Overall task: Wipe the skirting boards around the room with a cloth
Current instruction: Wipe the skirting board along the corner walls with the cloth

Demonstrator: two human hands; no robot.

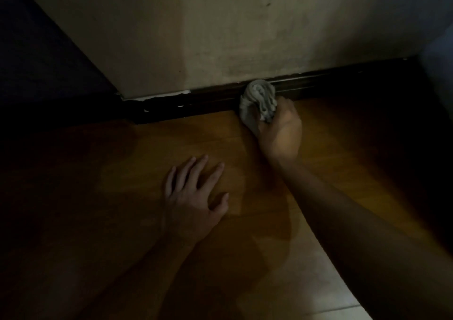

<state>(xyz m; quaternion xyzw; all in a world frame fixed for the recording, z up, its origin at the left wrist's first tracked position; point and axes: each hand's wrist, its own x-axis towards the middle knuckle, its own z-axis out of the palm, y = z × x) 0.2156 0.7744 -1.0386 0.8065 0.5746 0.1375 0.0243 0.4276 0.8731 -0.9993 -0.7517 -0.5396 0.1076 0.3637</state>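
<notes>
You are mid-wipe: your right hand [279,133] grips the bunched grey cloth [258,100], fingers curled round it, pressing it on the dark skirting board [186,105] right of centre. Your left hand [193,197] lies flat, fingers spread, on the wooden floor [122,160]. Which stretches are done, I cannot tell.

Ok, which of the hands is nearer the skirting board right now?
Right. The right hand grips the cloth against the skirting board; the left hand rests flat, fingers spread, on the wooden floor, well short of the board.
</notes>
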